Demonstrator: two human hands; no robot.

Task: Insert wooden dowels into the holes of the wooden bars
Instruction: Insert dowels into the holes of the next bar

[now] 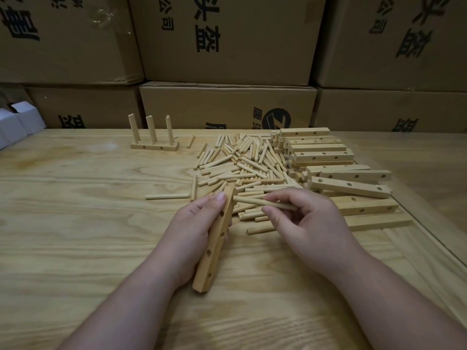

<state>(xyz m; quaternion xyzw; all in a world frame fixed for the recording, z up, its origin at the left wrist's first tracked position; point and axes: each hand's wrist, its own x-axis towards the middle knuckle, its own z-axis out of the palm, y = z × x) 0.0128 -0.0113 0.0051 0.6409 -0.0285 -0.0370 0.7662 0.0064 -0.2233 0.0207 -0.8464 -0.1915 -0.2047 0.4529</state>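
Left hand (199,223) grips a bar (214,245); right hand (303,223) pinches dowels (265,202), their tips touching the bar's top.

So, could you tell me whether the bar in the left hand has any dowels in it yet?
Empty: the bar gripped by the left hand shows four open holes; the right hand holds dowels outside it.

Two hands (199,223), one finished bar (154,147) bearing three upright dowels (151,128).

The brown cardboard boxes (227,39) stacked behind my table carry black Chinese print, turned upside down; I can read 公司 and 头盔 on them.
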